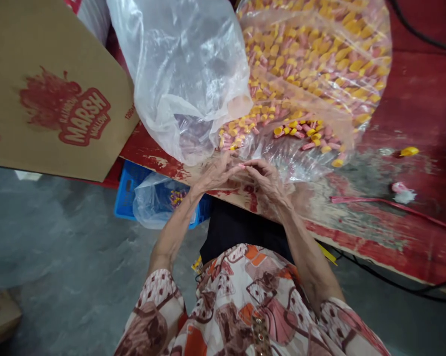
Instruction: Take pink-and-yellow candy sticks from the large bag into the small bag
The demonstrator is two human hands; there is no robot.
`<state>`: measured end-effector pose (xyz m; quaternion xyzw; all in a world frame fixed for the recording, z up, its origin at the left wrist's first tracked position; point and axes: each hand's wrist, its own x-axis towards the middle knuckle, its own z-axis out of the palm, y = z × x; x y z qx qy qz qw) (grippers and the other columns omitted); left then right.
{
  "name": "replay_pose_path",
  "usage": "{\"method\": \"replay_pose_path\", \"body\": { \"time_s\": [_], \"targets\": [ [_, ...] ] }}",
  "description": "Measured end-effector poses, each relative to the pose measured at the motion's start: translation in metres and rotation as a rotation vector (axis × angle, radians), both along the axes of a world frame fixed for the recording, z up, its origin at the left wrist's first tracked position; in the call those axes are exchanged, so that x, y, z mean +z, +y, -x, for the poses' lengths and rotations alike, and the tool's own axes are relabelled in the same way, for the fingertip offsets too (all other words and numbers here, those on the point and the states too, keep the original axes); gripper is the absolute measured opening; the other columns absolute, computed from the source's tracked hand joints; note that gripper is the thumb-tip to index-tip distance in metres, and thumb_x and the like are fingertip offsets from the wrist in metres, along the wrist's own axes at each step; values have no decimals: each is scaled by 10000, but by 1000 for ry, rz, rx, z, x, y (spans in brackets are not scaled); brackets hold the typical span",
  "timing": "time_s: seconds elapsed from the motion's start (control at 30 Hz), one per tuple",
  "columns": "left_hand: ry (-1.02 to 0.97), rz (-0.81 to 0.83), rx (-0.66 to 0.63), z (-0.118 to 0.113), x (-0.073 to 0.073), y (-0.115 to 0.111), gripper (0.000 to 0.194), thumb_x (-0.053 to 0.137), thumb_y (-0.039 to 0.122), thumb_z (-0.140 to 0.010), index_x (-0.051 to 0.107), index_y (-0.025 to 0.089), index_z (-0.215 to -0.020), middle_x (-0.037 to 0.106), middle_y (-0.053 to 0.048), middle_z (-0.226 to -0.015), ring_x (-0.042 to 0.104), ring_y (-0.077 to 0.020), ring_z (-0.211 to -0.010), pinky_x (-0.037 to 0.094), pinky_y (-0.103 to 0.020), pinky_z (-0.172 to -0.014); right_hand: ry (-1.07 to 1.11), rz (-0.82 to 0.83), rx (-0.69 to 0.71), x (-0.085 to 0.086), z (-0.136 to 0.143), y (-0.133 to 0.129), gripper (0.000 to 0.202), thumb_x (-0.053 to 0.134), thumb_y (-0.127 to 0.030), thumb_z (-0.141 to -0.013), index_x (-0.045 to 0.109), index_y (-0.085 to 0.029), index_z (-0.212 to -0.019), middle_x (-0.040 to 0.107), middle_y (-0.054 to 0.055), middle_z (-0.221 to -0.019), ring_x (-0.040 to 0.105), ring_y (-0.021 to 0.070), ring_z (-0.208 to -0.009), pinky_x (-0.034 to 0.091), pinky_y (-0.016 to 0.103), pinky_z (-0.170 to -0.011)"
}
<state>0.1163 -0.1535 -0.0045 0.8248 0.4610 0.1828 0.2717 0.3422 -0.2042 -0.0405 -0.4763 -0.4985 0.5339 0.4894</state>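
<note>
Watching the head feed here: both hands meet right at the near edge of the red table (pixel 412 99), just under the mouth of the big clear plastic bag (pixel 312 74) stuffed with small pink-and-yellow pieces (pixel 293 129). The left hand (pixel 216 173) and right hand (pixel 268 182) have fingertips pressed together around something tiny. It looks like one of those pink pieces pinched between them, but it's too small for me to say for sure what is being held, or which hand really has it. Neither hand is flat or relaxed; both are curled into a pinch.

My read: this is the fiddly bit, working a single piece in the fingers right beside the spill of pieces at the bag's opening. I'd judge the next move needs a short, light reach back to that pile, not a big swing.

Room is tight. A second, mostly empty plastic bag (pixel 186 74) droops over the left side and hangs nearly onto the left hand. The cardboard box (pixel 56 89) closes off the far left. Below the table edge sits a blue crate (pixel 128 190) with its own bag. A loose yellow cap (pixel 409 151) and a pink piece (pixel 399 188) lie well off to the right, where the worn tabletop is more open. The chipped table edge runs straight under the wrists.
</note>
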Motion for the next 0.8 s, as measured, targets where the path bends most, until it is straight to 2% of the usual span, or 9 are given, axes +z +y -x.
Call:
{"method": "replay_pose_path", "body": {
  "time_s": [0.1, 0.2, 0.27, 0.37, 0.43, 0.5, 0.63, 0.7, 0.8],
  "targets": [
    [-33, 34, 21, -13, 2, 2, 184, 715, 388, -1177, 693, 232, -1270, 820, -55, -1179, 798, -235, -1093, 656, -354, -980, -109, -71, -8, -8, 0, -4, 401, 744, -619, -1099, 801, -280, -1305, 814, 68, -1185, 764, 259, -1027, 679, 424, -962],
    [85, 1, -17, -36, -1, -2, 12, 687, 242, -1132, 689, 239, -1144, 784, -80, -1210, 770, -260, -1120, 653, -387, -1001, -343, -199, -56, -18, -12, -10, 457, 645, -420, -1138, 682, -293, -1575, 742, 132, -1470, 756, 305, -1239, 676, 514, -1108],
    [237, -4, -68, -59, -3, -11, 137, 594, 156, -1127, 697, 229, -1180, 749, -121, -1301, 762, -281, -1126, 643, -400, -964, -510, -279, -171, -23, -32, -13, 505, 571, -298, -1136, 642, -292, -1636, 674, 155, -1583, 686, 335, -1436, 609, 585, -1252],
    [402, -7, -134, -89, -3, -20, 345, 459, 77, -1126, 695, 222, -1331, 685, -158, -1473, 757, -298, -1162, 620, -411, -938, -663, -314, -402, -30, -77, -2, 481, 480, -181, -1120, 687, -270, -1545, 677, 170, -1519, 626, 357, -1509, 511, 656, -1341],
    [418, -5, -157, -97, -2, -15, 379, 454, 65, -1120, 680, 220, -1383, 653, -166, -1542, 746, -301, -1192, 613, -415, -960, -726, -263, -496, -35, -107, 16, 473, 416, -141, -1126, 713, -269, -1472, 674, 186, -1508, 619, 358, -1487, 493, 659, -1333],
    [376, 16, -184, -94, 0, -2, 299, 522, 93, -1116, 678, 213, -1341, 656, -168, -1533, 734, -297, -1192, 616, -412, -978, -784, -180, -510, -41, -129, 38, 453, 389, -125, -1146, 728, -264, -1413, 655, 202, -1571, 580, 354, -1514, 474, 643, -1321],
    [175, 25, -178, -74, -1, 21, 103, 614, 164, -1108, 665, 246, -1144, 736, -109, -1289, 718, -269, -1161, 624, -422, -1075, -860, -71, -472, -47, -152, 68, 338, 422, -169, -1212, 724, -211, -1358, 669, 226, -1585, 535, 331, -1525, 477, 575, -1249],
    [91, -15, -99, -70, -6, 18, 162, 588, 155, -1098, 666, 266, -1186, 751, -95, -1278, 725, -266, -1179, 626, -438, -1112, -868, -61, -467, -46, -157, 71, 311, 438, -174, -1219, 720, -183, -1350, 680, 239, -1551, 569, 317, -1466, 491, 538, -1194],
    [71, -37, -37, -75, -16, -1, 319, 563, 111, -1049, 671, 255, -1312, 753, -116, -1344, 757, -269, -1124, 648, -455, -1078, -855, -98, -459, -41, -154, 64, 206, 564, -155, -1159, 742, -167, -1262, 702, 256, -1453, 628, 322, -1357, 493, 518, -1153]
  ]
}}
